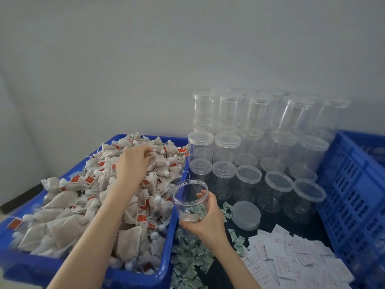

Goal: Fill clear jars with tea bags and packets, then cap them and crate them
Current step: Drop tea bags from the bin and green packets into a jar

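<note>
Dark table [268,217], hands gripping tea bags [158,161], open jar [190,197]

We see a blue tub [166,243], beige tea bags [62,205] with red tags [89,180], green-patterned packets [187,253], white slips [291,253].

we fill a clear jar from the heap of tea bags

our left hand [133,161] curls into the tea bags [87,205] piled in the blue tub [166,265], while our right hand [206,220] grips the open jar [190,199], tilted beside the tub. its loose lid [246,215] lies near the capped jars [260,147]; small green packets [189,255] and white packets [291,257] lie scattered in front, a blue crate [354,184] at right.
</note>
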